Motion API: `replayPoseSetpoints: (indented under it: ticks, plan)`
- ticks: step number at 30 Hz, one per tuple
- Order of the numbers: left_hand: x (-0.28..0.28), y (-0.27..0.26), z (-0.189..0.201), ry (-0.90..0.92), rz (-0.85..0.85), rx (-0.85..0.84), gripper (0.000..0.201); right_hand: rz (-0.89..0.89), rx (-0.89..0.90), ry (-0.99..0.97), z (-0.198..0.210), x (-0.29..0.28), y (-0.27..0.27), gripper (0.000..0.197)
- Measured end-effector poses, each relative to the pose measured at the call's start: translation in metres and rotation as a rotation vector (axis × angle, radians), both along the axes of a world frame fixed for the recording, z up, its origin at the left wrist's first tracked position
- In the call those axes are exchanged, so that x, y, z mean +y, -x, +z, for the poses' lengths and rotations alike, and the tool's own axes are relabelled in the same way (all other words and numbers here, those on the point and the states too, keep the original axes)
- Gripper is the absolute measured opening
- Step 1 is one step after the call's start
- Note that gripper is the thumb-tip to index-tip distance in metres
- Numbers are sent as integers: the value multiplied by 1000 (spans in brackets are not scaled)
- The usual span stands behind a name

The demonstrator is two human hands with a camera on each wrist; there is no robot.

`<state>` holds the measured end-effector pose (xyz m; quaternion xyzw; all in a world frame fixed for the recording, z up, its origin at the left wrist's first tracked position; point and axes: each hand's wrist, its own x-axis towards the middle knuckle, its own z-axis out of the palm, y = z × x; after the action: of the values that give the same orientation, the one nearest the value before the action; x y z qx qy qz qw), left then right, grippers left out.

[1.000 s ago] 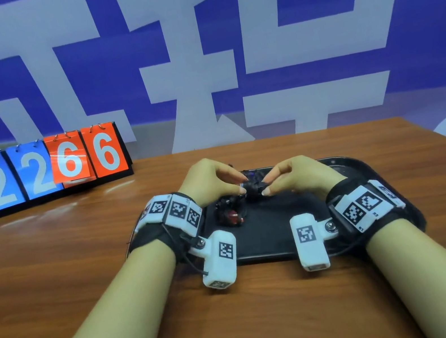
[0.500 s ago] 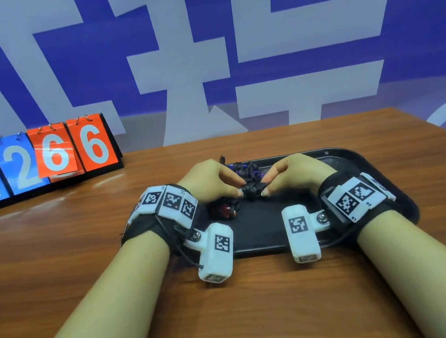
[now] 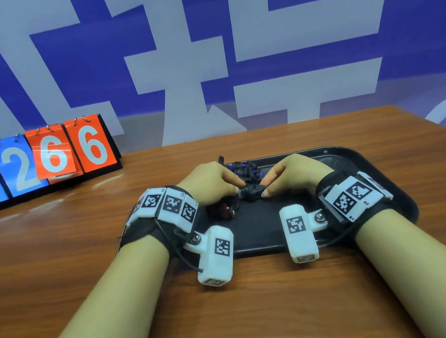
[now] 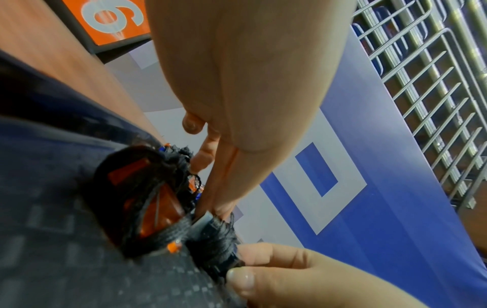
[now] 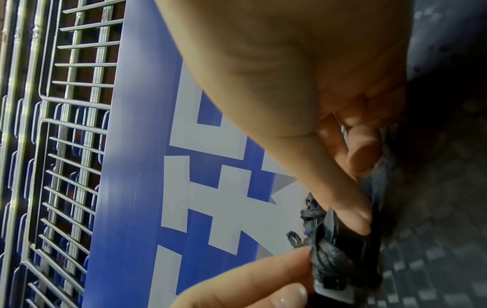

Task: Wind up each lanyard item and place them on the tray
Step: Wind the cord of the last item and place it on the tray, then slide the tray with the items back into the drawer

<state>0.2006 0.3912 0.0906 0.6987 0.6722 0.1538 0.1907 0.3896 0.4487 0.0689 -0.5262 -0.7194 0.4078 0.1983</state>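
Lanyard bundle, black and tightly wound, is sitting low over the middle of the tray, and I am pinching it from both ends: my left hand is gripping its near-left end with thumb and fingertips, while my right hand is clamping the opposite end the same way. Just left of the bundle, an orange-and-black wound item is lying on the tray floor under my left palm. Behind the bundle, toward the tray's far rim, a blue-and-black wound item is resting. Beyond the tray's far-left corner, a flip scoreboard is standing on the wooden table.
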Motion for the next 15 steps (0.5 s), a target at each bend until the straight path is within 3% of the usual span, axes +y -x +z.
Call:
replayPoseSetpoints:
  ticks: [7, 12, 15]
  plan:
    - [-5, 3, 3, -78, 26, -164, 23, -37, 67, -25, 6, -4, -3, 18]
    - [-12, 9, 9, -242, 294, -473, 25, -183, 142, -98, 13, 0, -8, 13]
    - [-23, 12, 14, -213, 450, -565, 27, -313, 74, -134, 21, 6, -18, 11]
